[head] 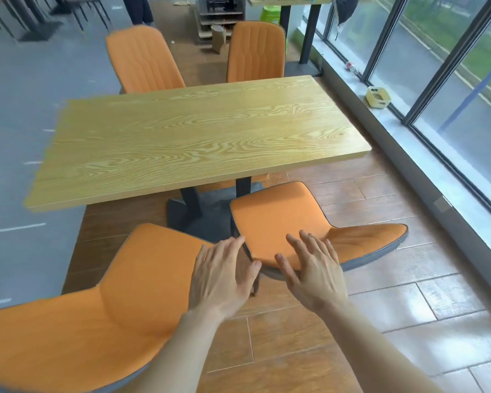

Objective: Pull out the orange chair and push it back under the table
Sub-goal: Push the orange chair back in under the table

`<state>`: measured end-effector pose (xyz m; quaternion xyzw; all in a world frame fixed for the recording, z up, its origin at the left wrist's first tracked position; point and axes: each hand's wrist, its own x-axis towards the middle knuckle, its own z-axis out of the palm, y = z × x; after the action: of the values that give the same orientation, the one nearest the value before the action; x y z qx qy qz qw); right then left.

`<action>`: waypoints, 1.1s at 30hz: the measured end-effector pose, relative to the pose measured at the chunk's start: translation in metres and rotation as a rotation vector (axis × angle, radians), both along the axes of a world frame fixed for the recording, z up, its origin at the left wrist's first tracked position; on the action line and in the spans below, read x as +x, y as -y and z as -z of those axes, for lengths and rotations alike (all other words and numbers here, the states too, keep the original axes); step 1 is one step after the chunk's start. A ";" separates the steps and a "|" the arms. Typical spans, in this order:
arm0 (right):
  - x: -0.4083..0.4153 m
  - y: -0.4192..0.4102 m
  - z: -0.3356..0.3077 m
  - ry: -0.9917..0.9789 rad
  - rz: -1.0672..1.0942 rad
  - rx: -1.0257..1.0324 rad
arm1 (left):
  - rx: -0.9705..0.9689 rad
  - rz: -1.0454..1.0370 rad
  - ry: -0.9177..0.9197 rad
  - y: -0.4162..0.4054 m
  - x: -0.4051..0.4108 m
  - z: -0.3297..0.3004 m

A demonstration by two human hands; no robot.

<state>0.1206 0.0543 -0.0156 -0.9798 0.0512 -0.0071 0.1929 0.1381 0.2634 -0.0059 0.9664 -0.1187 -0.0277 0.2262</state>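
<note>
while both hands hang spread in the air, nothing is gripped. the left hand (220, 277) has its fingers loose and fanned, its fingertips (238, 240) just at the near left corner of the orange chair (284, 222), its thumb close by the seat's near edge; whether it touches the upholstery i cannot tell. the right hand (312, 272) is likewise slack and open, palm down, its fingers over the near part of the same seat, grasping nothing.

the orange chair stands on the near right side of the wooden table (199, 137), its seat out from under the tabletop and turned so that its backrest (372, 242) points right, toward the window wall (437, 80). the seat's far edge lies close to the table's dark pedestal base (190, 211).

a second orange chair (102, 321) sits to the near left, also clear of the table, its seat just left of the left hand. two more orange chairs (145, 61) stand at the far side, tucked against the table edge.

on the sill by the window, far right, rests a small yellow basket (378, 97), and farther along a bottle (352, 66) lies on its side. the floor (394, 321) under the near chairs is glossy wood-look plank.
</note>
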 end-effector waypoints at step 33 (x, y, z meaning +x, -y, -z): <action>-0.089 -0.453 0.059 -0.038 0.129 -0.012 | 0.232 0.032 0.084 -0.457 -0.032 0.056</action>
<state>0.0320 0.5074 -0.0748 -0.9756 0.1179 -0.0012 0.1852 0.1059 0.7204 -0.0618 0.9844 -0.1396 -0.0043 0.1071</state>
